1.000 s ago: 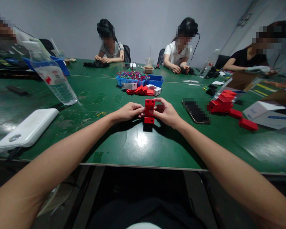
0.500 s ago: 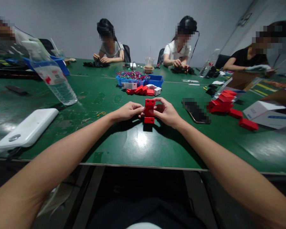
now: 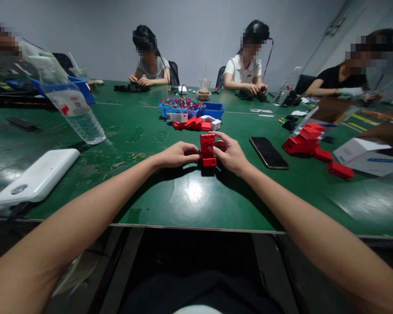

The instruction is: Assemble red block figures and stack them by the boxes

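Observation:
A red plastic block-shaped part point(image 3: 208, 150) with small holes stands upright just above the green table, between my two hands. My right hand point(image 3: 229, 152) grips it from the right, thumb on the near face and fingers behind. From the left, my left hand point(image 3: 180, 154) pinches at its edge with the thumb pointing right; its fingertips are partly hidden behind the part. Farther back lies a group of similar red parts point(image 3: 194, 123), with white parts point(image 3: 177, 117) beside them.
Behind these are blue bins point(image 3: 212, 109), one full of coloured wires point(image 3: 181, 104). A phone point(image 3: 268, 152), a red stack point(image 3: 304, 139) and a white box point(image 3: 373, 152) lie right. Left are a water bottle point(image 3: 74, 104) and a white power bank point(image 3: 39, 174). Several people sit around the table.
The red part has shifted slightly right and turned a little in my fingers. My left thumb has slid right with it, now at its left edge.

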### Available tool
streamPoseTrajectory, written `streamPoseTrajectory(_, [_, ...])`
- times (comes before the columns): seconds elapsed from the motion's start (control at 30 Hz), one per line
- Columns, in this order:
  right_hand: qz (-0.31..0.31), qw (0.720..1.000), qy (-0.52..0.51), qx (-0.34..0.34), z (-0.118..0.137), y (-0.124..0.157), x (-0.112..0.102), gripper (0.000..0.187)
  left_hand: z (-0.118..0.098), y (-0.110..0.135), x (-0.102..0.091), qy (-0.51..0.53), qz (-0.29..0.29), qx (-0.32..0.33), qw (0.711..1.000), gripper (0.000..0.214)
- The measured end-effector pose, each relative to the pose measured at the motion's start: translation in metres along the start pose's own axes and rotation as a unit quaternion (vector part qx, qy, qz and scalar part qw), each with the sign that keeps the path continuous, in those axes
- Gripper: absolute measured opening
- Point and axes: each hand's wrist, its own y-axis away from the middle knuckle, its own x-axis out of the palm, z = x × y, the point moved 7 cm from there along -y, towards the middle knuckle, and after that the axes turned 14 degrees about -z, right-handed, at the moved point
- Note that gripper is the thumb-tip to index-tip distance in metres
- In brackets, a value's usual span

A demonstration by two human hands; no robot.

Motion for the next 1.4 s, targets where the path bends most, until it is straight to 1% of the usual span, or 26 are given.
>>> streamPoseTrajectory(0.1, [0.005,1.0,-0.01,0.005,0.0,0.0,-0.001,0.053,0.002,-0.001,0.001,0.018,-0.008,0.005,1.0,0.037])
streamPoseTrajectory(0.13, [0.009,1.0,-0.01,0.005,0.0,0.0,0.0,0.054,0.003,-0.001,0.001,0.031,-0.018,0.005,0.999,0.043])
streamPoseTrajectory(0.2, [0.018,1.0,-0.006,0.002,0.001,0.001,0.0,0.054,0.004,-0.001,0.0,0.057,-0.039,0.006,0.998,0.061])
streamPoseTrajectory(0.27, [0.029,1.0,-0.003,-0.002,0.002,0.001,0.001,0.052,0.003,0.0,0.0,0.083,-0.048,0.013,0.995,0.078])
streamPoseTrajectory(0.33, [0.037,0.999,-0.007,0.0,0.003,0.002,0.003,0.051,0.001,0.0,0.001,0.105,-0.049,0.026,0.993,0.087])
streamPoseTrajectory(0.4, [0.041,0.999,-0.013,0.005,0.004,0.003,0.004,0.049,0.0,0.0,0.001,0.111,-0.056,0.045,0.991,0.084])
streamPoseTrajectory(0.5, [0.044,0.999,-0.02,0.014,0.006,0.005,0.005,0.042,-0.003,-0.001,-0.002,0.093,-0.079,0.08,0.989,0.07])
streamPoseTrajectory(0.57, [0.043,0.999,-0.018,0.019,0.006,0.006,0.006,0.039,-0.004,0.0,-0.004,0.065,-0.097,0.091,0.989,0.061])
streamPoseTrajectory(0.63, [0.036,0.999,-0.007,0.017,0.007,0.005,0.005,0.038,-0.004,0.0,-0.006,0.035,-0.111,0.083,0.99,0.054])
streamPoseTrajectory(0.73, [0.006,1.0,0.016,0.004,0.007,0.002,0.001,0.039,0.0,0.0,-0.007,0.02,-0.122,0.062,0.99,0.052])
streamPoseTrajectory(0.83, [-0.007,1.0,0.019,0.013,0.004,-0.001,-0.002,0.047,0.004,-0.001,-0.008,0.009,-0.138,0.063,0.988,0.05])
streamPoseTrajectory(0.93, [-0.009,0.999,0.03,0.031,0.001,-0.001,-0.003,0.054,0.009,-0.004,-0.013,-0.019,-0.179,0.068,0.981,0.049])
streamPoseTrajectory(1.0, [-0.004,0.998,0.05,0.028,0.001,0.0,-0.003,0.053,0.013,-0.005,-0.019,-0.033,-0.219,0.059,0.973,0.046])
streamPoseTrajectory(1.07, [0.019,0.998,0.064,0.02,0.001,0.002,0.001,0.049,0.015,-0.004,-0.025,-0.057,-0.253,0.042,0.965,0.044])
streamPoseTrajectory(1.13, [0.048,0.997,0.065,0.012,-0.001,0.004,0.004,0.057,0.015,-0.003,-0.03,-0.072,-0.271,0.029,0.959,0.042])
streamPoseTrajectory(1.2, [0.056,0.996,0.067,0.002,-0.003,0.005,0.005,0.06,0.013,-0.001,-0.031,-0.081,-0.274,0.029,0.958,0.041])
streamPoseTrajectory(1.3, [0.027,0.995,0.098,-0.017,-0.007,0.002,0.0,0.049,0.009,0.0,-0.03,-0.128,-0.258,0.048,0.957,0.043])
streamPoseTrajectory(1.4, [0.004,0.992,0.124,-0.027,-0.008,0.0,-0.004,0.044,0.008,0.0,-0.028,-0.198,-0.237,0.063,0.949,0.049])
